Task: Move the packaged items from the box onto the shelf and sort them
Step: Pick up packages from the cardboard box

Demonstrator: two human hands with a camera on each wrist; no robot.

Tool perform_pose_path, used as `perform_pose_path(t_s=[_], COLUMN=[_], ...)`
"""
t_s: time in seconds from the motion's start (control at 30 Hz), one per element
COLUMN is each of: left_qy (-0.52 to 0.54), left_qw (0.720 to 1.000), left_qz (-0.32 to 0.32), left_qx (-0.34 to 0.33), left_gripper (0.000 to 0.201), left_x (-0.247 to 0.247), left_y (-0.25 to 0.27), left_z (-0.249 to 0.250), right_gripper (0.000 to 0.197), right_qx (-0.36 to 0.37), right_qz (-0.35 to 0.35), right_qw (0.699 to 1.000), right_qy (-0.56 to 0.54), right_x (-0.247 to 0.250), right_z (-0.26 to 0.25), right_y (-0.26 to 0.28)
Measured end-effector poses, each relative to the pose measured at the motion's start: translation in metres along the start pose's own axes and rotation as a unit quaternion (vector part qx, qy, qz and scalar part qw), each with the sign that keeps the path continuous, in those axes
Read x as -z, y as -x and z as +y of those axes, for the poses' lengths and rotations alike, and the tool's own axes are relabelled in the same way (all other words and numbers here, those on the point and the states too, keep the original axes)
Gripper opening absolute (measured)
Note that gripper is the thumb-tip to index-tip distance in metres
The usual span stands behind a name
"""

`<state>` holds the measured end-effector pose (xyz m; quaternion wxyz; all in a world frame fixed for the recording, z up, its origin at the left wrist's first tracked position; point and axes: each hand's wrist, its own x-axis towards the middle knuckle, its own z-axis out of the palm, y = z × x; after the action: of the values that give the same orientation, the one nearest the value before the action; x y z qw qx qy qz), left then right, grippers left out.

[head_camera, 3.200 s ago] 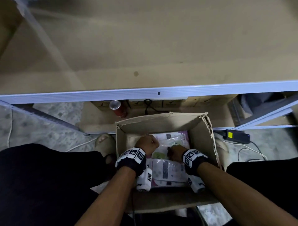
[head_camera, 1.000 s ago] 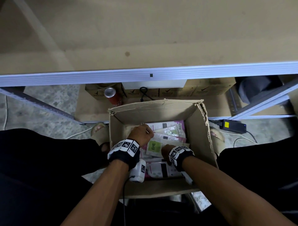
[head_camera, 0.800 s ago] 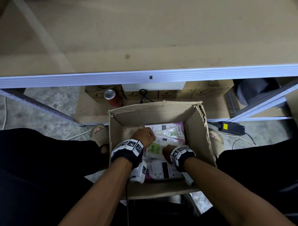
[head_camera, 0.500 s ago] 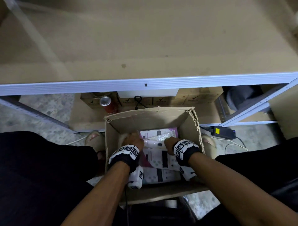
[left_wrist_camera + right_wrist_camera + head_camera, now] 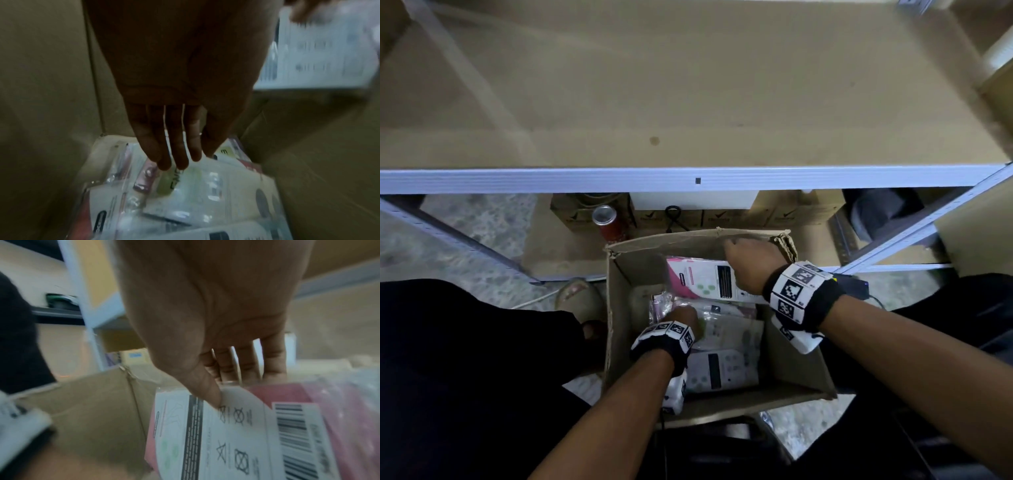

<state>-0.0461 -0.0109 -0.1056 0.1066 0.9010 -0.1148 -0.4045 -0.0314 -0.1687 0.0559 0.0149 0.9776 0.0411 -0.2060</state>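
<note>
An open cardboard box stands on the floor between my legs, with several flat packaged items lying inside. My right hand pinches a pink and white package by its edge, thumb on the printed label, and holds it up near the box's far right corner. My left hand reaches down into the box with straight fingers whose tips touch a clear packet on the pile. The wide brown shelf board lies bare above the box.
The shelf's white metal front rail runs across just beyond the box. Under it stand a red can, small cartons and a black cable loop. A black power adapter lies on the floor at the right.
My right hand has risen out of the box toward its far right corner with the pink and white package. My left hand stays low in the box on the pile.
</note>
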Motion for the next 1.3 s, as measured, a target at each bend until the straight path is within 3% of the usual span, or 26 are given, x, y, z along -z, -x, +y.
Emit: perform_pose_path(t_s=[0.17,0.37,0.47,0.6,0.73,0.83,0.93,1.3], left_qy=[-0.108,-0.14,-0.138,-0.137,-0.167,-0.197,-0.175,-0.198], left_qw=[0.991,0.981,0.98,0.985,0.978,0.977,0.978,0.975], left_qz=[-0.076,-0.131,-0.145,-0.105,-0.119,-0.046,0.034,-0.003], left_qx=[-0.022,-0.008,-0.015,-0.009,-0.043,-0.073,-0.104,-0.097], left_gripper=[0.044,0.073,0.078,0.069,0.063,0.045,0.052,0.055], left_x=[-0.029,-0.043,-0.046,-0.052,-0.053,-0.037,-0.028,-0.026], left_y=[-0.007,-0.016,-0.019,-0.016,-0.028,-0.041,-0.052,-0.034], left_z=[0.005,-0.011,-0.017,-0.016,-0.009,0.007,0.015,0.014], right_gripper=[0.038,0.028,0.025,0.025,0.022,0.021,0.02,0.022], right_qx=[0.067,0.079,0.074,0.071,0.064,0.047,0.04,0.058], right_qz=[0.089,0.101,0.089,0.086,0.103,0.11,0.11,0.125], right_qw=[0.994,0.99,0.99,0.99,0.987,0.987,0.986,0.985], right_qy=[0.002,-0.063,-0.082,-0.092,-0.102,-0.105,-0.116,-0.101], right_x=[0.021,0.028,0.024,0.021,0.024,0.024,0.025,0.014], right_z=[0.008,0.017,0.019,0.025,0.03,0.034,0.037,0.033], right_y=[0.02,0.026,0.022,0.018,0.015,0.016,0.018,0.018])
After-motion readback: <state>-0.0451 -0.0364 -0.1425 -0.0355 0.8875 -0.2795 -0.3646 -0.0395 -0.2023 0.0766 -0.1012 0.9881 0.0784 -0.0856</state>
